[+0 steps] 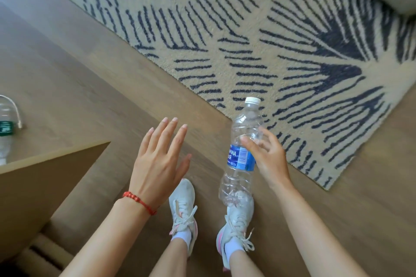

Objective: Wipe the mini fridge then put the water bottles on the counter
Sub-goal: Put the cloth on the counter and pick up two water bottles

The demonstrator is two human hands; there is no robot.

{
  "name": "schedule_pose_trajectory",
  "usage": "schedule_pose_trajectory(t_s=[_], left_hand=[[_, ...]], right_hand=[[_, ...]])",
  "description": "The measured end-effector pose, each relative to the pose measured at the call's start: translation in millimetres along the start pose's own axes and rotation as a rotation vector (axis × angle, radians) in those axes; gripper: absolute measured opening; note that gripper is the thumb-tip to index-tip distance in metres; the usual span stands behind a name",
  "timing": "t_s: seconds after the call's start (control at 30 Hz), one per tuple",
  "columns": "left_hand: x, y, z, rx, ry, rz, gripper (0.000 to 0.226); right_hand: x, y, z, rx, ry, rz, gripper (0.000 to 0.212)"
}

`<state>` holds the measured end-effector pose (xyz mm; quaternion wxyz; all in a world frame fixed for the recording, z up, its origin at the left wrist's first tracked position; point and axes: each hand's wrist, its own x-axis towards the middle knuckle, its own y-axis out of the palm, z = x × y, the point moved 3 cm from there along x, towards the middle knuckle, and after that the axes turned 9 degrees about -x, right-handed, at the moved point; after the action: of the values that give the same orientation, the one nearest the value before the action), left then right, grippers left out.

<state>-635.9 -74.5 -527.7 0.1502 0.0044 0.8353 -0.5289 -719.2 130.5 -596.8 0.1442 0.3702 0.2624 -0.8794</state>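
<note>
A clear plastic water bottle (242, 148) with a blue label and white cap is held upright over the floor, my right hand (267, 155) gripping it around the label. My left hand (159, 157) hovers beside it with fingers spread and nothing in it; a red bead bracelet circles that wrist. A second clear bottle (5, 126) with a green label lies at the far left edge on a wooden surface (45, 96). The mini fridge is out of view.
A beige rug (247, 29) with dark stripe pattern covers the floor ahead and to the right. A wooden panel corner (56, 175) juts in at lower left. My two white sneakers (183, 211) stand on the wood floor below the hands.
</note>
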Motion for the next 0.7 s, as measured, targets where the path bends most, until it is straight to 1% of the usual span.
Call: schedule_pose_trajectory(t_s=[0.07,0.13,0.27,0.33,0.4,0.5,0.57,0.63,0.7], left_hand=[[-3.3,-32.7,-18.4,-0.004,-0.003,-0.02,0.054],[-8.8,-66.2,-37.3,-0.009,-0.014,-0.037,0.054],[-26.5,-131.3,-75.7,-0.011,-0.041,-0.088,0.049],[-34.9,-158.5,-94.0,-0.014,-0.067,-0.094,0.057],[-42.5,-183.9,-112.1,-0.022,-0.091,-0.096,0.061],[-54.5,-220.2,-135.6,-0.042,-0.132,-0.121,0.061],[-61.1,-244.0,-147.2,-0.056,-0.161,-0.157,0.058],[-67.1,-266.7,-154.1,-0.064,-0.186,-0.203,0.049],[-70.7,-288.9,-156.9,-0.071,-0.213,-0.223,0.05]], right_hand=[[-27.7,-19.4,30.3,0.033,-0.025,0.018,0.075],[-55.7,-39.1,60.2,0.058,-0.055,0.04,0.081],[-110.5,-78.9,115.0,0.051,-0.122,0.069,0.087],[-133.7,-96.7,140.9,0.04,-0.149,0.073,0.088],[-154.1,-113.6,167.3,0.029,-0.171,0.066,0.084],[-180.7,-134.5,204.5,0.025,-0.202,0.064,0.072],[-196.5,-145.4,226.7,0.001,-0.225,0.068,0.072],[-209.5,-152.9,247.5,-0.031,-0.247,0.086,0.074],[-219.9,-158.5,269.3,-0.057,-0.276,0.088,0.074]])
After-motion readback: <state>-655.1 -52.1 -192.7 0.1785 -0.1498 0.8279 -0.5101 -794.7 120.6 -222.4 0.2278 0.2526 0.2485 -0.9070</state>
